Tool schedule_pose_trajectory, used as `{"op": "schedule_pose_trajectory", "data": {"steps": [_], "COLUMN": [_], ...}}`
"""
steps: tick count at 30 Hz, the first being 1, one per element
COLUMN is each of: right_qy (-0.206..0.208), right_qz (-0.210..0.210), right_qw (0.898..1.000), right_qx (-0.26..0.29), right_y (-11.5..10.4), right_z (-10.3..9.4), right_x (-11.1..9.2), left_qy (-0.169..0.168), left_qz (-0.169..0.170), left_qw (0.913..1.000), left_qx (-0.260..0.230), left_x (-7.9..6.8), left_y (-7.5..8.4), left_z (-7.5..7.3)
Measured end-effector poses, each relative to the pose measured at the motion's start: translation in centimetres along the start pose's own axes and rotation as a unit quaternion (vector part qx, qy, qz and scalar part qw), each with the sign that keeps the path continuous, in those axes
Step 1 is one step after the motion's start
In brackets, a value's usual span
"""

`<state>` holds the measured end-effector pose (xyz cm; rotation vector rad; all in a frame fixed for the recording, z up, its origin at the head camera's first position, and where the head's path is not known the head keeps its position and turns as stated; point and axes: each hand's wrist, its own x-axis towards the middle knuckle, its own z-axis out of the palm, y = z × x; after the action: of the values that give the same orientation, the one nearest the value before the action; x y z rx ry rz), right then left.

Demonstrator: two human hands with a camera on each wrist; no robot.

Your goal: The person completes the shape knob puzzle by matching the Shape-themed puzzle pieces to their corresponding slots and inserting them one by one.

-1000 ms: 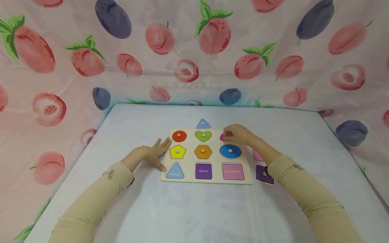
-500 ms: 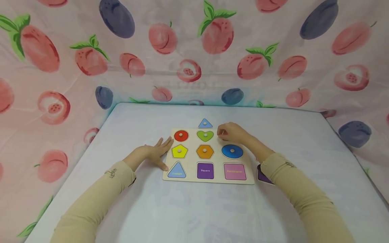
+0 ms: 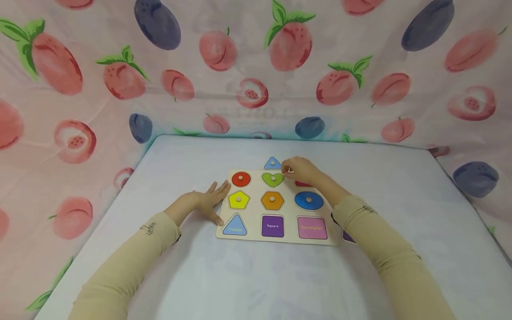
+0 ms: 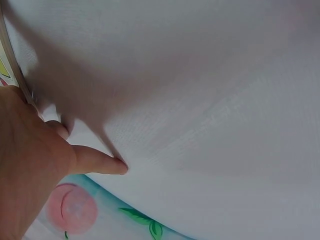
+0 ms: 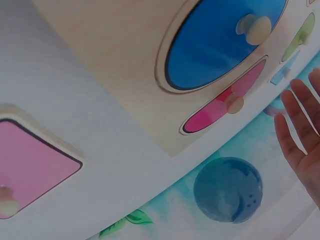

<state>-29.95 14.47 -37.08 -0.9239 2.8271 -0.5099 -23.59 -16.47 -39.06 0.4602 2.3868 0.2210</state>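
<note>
A wooden shape puzzle board (image 3: 254,226) lies on the table. My left hand (image 3: 205,205) rests at its left edge with fingers spread. Over the board's far edge is my right hand (image 3: 304,171), its fingertips beside the blue triangle piece (image 3: 272,164) lying behind the board. In the right wrist view those fingers are loosely extended, with nothing seen in them. A magenta piece (image 5: 210,116) with a knob sits in the board's far right slot, partly hidden by the hand in the head view. The green heart (image 3: 267,178) and blue oval (image 3: 301,201) also sit in their slots.
Red circle (image 3: 237,179), yellow pentagon (image 3: 234,200) and orange hexagon (image 3: 266,202) pieces fill other slots. The front row shows printed shapes without knobs. Right of the board lie a pink piece (image 5: 37,160) and a purple piece (image 3: 348,238), partly covered by the right sleeve. Fruit-print cloth (image 3: 256,120) hangs behind.
My right hand has left the magenta piece and moved left and away to beside the blue triangle. My left hand keeps its place on the board's edge. The head view has shifted slightly.
</note>
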Motion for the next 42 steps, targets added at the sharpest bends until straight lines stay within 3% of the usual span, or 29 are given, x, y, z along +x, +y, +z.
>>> {"op": "schedule_pose_trajectory", "data": {"steps": [18, 32, 42], "right_qy": [-0.018, -0.016, 0.003], "right_qz": [0.05, 0.05, 0.06], "right_qw": [0.996, 0.994, 0.996], "right_qx": [-0.079, -0.093, -0.07], "right_y": [0.2, 0.5, 0.7], "right_z": [0.4, 1.0, 1.6], "right_x": [3.5, 4.8, 6.3], "left_qy": [0.0, -0.004, -0.009], "left_qz": [-0.004, -0.011, -0.01], "left_qw": [1.0, 0.9999, 0.9999], "left_qx": [-0.001, 0.011, 0.007], "left_x": [-0.2, -0.1, 0.0], "left_y": [0.0, 0.2, 0.3], "left_z": [0.0, 0.0, -0.2]}}
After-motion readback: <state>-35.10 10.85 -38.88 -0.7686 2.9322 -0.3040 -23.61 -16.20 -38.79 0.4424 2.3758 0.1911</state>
